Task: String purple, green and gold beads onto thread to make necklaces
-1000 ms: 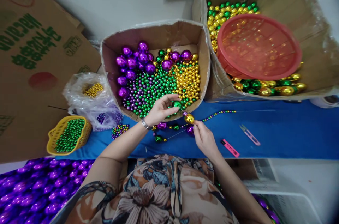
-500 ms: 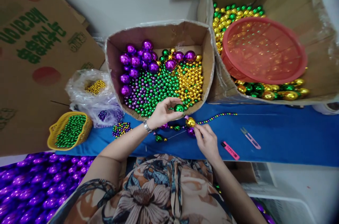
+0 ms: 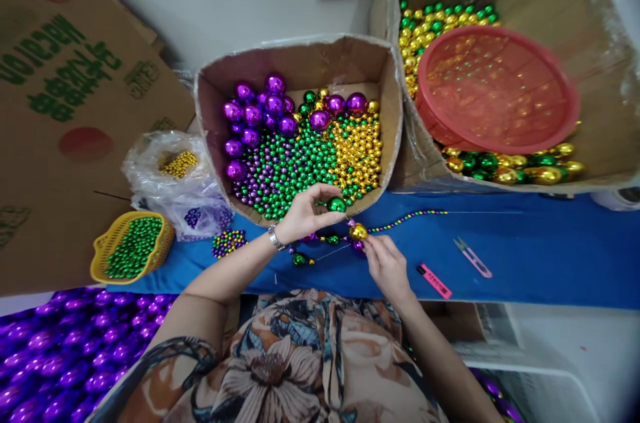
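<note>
My left hand [image 3: 311, 211] pinches a large shiny green bead [image 3: 337, 206] between thumb and fingers, just over the front edge of the cardboard box [image 3: 397, 123]. My right hand [image 3: 387, 262] is closed at a gold bead [image 3: 357, 232]; whether its fingertips grip the bead or the thread beside it is hard to see. A small purple bead [image 3: 351, 222] sits between the green and gold ones. Below the hands lies more of the bead string [image 3: 331, 240], partly hidden by them. A strand of tiny mixed beads [image 3: 417, 216] runs off right, ending in bare thread.
Loose purple, green and gold beads [image 3: 295, 163] fill the box. At right, a red basin [image 3: 500, 143] rests in a bigger bead box. Pink snips [image 3: 474, 258] and a pink cutter [image 3: 435, 281] lie on the blue cloth [image 3: 540, 256]. A yellow basket [image 3: 97, 266] stands left.
The view has shifted slightly. Both hands keep nearly the same pose, with the green bead still in the left and the gold one at the right fingertips.
</note>
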`<state>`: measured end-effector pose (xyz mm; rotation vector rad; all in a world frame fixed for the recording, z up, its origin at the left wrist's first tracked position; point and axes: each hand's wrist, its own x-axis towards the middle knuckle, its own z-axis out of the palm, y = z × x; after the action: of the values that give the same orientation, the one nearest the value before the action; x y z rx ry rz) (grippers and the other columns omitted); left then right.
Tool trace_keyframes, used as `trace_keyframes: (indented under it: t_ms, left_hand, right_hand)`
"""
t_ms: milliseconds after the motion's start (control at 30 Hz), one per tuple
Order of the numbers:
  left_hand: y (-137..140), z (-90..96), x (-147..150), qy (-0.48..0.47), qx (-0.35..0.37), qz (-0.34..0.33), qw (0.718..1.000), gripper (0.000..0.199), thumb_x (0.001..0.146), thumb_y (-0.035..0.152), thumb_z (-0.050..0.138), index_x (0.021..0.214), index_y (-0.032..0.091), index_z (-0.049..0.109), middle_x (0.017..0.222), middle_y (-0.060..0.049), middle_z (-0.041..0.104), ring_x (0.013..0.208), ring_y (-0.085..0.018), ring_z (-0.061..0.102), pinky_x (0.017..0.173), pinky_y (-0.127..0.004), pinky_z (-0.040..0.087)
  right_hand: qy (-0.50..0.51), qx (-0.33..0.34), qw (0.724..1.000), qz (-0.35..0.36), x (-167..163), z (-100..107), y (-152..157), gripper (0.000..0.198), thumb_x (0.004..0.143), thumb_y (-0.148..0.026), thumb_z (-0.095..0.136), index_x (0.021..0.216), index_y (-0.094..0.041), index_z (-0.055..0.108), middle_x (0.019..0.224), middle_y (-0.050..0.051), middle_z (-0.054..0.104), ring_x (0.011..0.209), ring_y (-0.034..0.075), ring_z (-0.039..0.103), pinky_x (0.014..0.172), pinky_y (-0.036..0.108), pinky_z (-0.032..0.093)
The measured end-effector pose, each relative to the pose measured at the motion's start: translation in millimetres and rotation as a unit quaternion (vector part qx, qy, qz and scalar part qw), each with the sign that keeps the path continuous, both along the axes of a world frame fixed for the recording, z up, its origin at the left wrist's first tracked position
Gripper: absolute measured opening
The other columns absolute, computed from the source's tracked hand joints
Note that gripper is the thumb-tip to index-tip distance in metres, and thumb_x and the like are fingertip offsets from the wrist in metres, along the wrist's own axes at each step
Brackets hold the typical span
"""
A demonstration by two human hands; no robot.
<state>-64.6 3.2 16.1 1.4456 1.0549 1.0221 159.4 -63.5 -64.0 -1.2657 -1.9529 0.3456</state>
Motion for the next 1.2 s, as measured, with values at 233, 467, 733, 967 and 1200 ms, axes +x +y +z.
trace_keyframes:
  t_ms: [233,467,733,967,1200]
  left_hand:
    - [-6,-2.1,8,-0.028,-0.011,-0.031,0.999,0.049,0.07,0.031,0.082,0.112,0.017,0.061,0.115,-0.011,0.066,0.103,-0.018,0.064,0.076,-0.023,0.057]
    - [14,1.4,8,-0.115,-0.04,-0.075,0.99,0.039,0.094,0.043,0.052,0.125,0.019,0.056,0.122,-0.014,0.066,0.107,-0.02,0.066,0.082,-0.03,0.056]
    - [84,-28.6,42,0.511,0.198,-0.07,0.834,0.022,0.088,0.012,0.049,0.103,0.012,0.065,0.101,-0.014,0.069,0.105,-0.027,0.058,0.087,-0.04,0.047]
    - [104,-34.9,57,0.585,0.18,-0.074,0.787,0.027,0.081,0.005,0.049,0.102,0.011,0.065,0.101,-0.017,0.067,0.108,-0.031,0.057,0.088,-0.045,0.046]
    - [71,-14.0,22,-0.087,-0.098,0.012,0.991,0.024,0.082,0.028,0.066,0.103,0.017,0.066,0.089,-0.005,0.07,0.082,-0.015,0.068,0.082,-0.034,0.054]
  right_hand:
    - [0.021,-0.032,0.999,0.005,-1,7,2,0.019,0.096,-0.023,0.049,0.103,-0.02,0.066,0.087,0.005,0.065,0.077,0.015,0.064,0.073,0.026,0.052]
    - [0.11,-0.094,0.989,0.013,-1,12,-1,0.013,0.095,-0.024,0.052,0.088,-0.02,0.063,0.085,0.003,0.065,0.077,0.014,0.063,0.071,0.025,0.05]
    - [0.127,-0.083,0.988,-0.014,4,13,-5,0.011,0.093,-0.022,0.054,0.087,-0.02,0.063,0.083,0.002,0.064,0.074,0.013,0.061,0.065,0.024,0.046]
    - [0.116,-0.069,0.991,-0.027,7,14,-9,0.01,0.093,-0.021,0.054,0.089,-0.02,0.062,0.082,0.002,0.063,0.075,0.013,0.061,0.069,0.024,0.047]
    - [0.105,-0.072,0.992,-0.012,8,11,-9,0.01,0.094,-0.022,0.052,0.094,-0.021,0.062,0.084,0.002,0.063,0.077,0.013,0.062,0.073,0.024,0.048]
